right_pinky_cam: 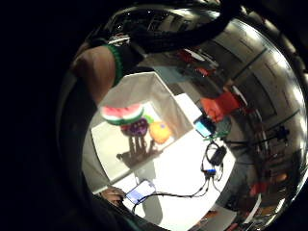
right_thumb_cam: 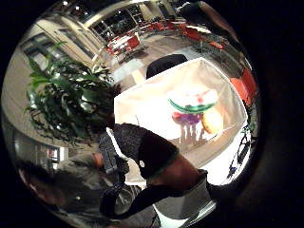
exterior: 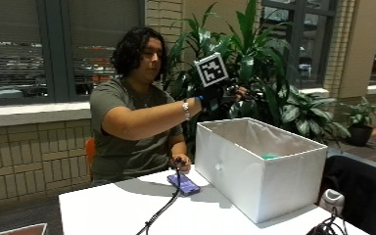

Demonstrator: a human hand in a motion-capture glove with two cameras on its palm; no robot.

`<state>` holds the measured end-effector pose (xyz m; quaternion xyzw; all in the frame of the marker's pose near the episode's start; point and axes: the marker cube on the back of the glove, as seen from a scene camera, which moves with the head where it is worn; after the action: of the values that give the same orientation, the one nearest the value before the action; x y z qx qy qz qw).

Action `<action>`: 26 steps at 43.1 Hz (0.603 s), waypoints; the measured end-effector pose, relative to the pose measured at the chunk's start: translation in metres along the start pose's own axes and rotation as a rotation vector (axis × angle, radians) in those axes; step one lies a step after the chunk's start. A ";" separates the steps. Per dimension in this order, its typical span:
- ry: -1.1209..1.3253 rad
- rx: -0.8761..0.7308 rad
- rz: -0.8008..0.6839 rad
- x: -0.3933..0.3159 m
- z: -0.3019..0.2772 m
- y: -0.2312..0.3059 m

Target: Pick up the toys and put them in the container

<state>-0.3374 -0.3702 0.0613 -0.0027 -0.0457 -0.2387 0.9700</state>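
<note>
My gloved right hand point(exterior: 223, 93) is raised above the open top of the white fabric container point(exterior: 260, 169) on the table. Nothing shows between its fingers, and their spread shadow falls on the container floor point(right_pinky_cam: 137, 150). Inside the container lie a watermelon slice toy point(right_pinky_cam: 122, 114), a purple toy point(right_pinky_cam: 136, 127) and an orange toy point(right_pinky_cam: 160, 132), close together near one wall. The thumb side palm view shows the same group, with the watermelon slice point(right_thumb_cam: 194, 100) over the purple toy point(right_thumb_cam: 189, 118) and beside the orange toy point(right_thumb_cam: 212, 121). From outside only a green bit point(exterior: 270, 156) shows inside the container.
The person's bare left hand point(exterior: 180, 166) rests by a phone point(exterior: 185, 184) with a cable on the white table point(exterior: 109, 210). More cables and a small device point(right_pinky_cam: 215, 155) lie beside the container. Large plants point(exterior: 260, 54) stand behind it, and a dark chair point(exterior: 364, 188) is at its far side.
</note>
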 end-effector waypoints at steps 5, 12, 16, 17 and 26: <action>0.002 -0.009 -0.024 0.024 -0.014 0.046; 0.137 -0.032 -0.039 0.059 -0.023 0.143; 0.100 -0.073 0.045 0.068 -0.020 0.194; 0.096 -0.088 0.070 0.072 -0.018 0.205; 0.128 -0.186 0.206 0.101 -0.002 0.268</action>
<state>-0.1240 -0.1799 0.0728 -0.0819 0.0391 -0.1408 0.9859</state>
